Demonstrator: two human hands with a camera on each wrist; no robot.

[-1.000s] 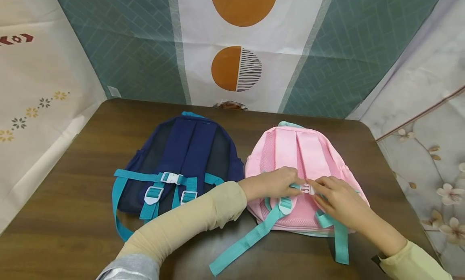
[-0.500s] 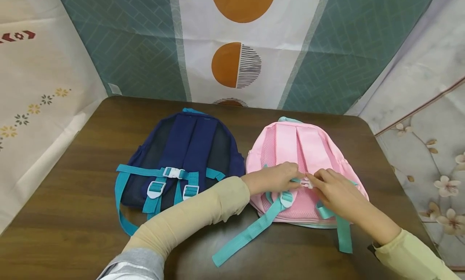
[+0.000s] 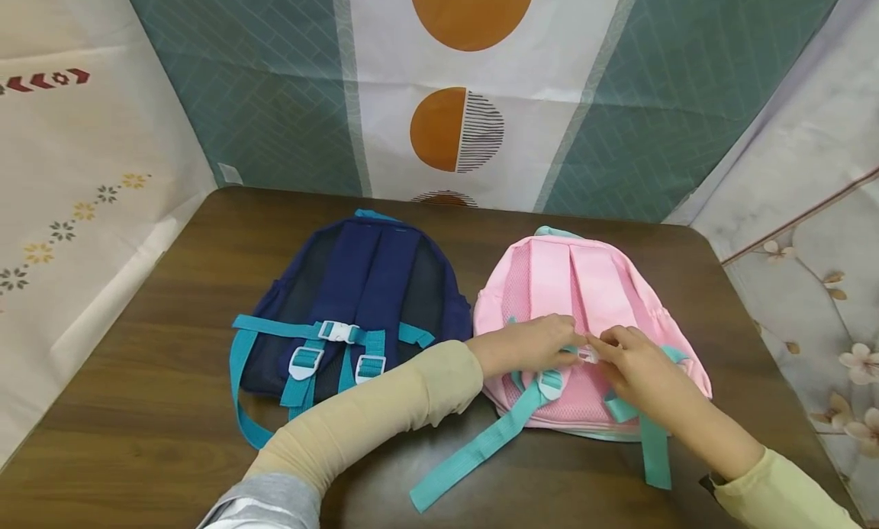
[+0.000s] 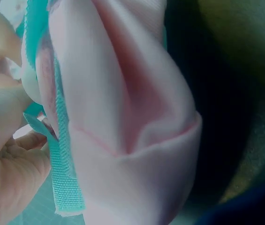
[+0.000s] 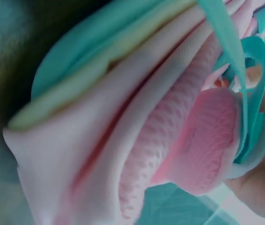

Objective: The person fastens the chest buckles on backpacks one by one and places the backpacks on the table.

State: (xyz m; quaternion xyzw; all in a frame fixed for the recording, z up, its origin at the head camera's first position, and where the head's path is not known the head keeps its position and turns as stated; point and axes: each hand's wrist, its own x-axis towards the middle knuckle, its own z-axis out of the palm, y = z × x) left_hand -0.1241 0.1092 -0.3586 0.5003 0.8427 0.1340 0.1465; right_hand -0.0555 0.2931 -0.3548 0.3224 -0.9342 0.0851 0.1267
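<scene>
In the head view, a pink backpack (image 3: 607,273) lies with its shoulder straps upward, right of the middle of the table. Across its straps runs a mint chest strap with a pale buckle (image 3: 587,355). My left hand (image 3: 536,346) pinches the buckle's left side, and my right hand (image 3: 639,369) pinches its right side. The fingers partly cover the buckle, so I cannot tell whether its halves are locked together. A mint webbing strap (image 3: 474,456) trails toward the front, and another strap end (image 3: 655,453) hangs below my right hand. Both wrist views show the pink bag's side (image 4: 132,187) close up.
A navy backpack (image 3: 346,269) lies to the left, nearly touching the pink one. Its turquoise chest strap has a white buckle (image 3: 338,331) that is fastened. Both bags rest on a dark wooden table (image 3: 172,346), with patterned cloth (image 3: 288,86) hanging behind and at the sides.
Both hands stay at the pink backpack's buckle, and slightly less of it shows between the fingers. The head view has shifted a little; the bags keep their places.
</scene>
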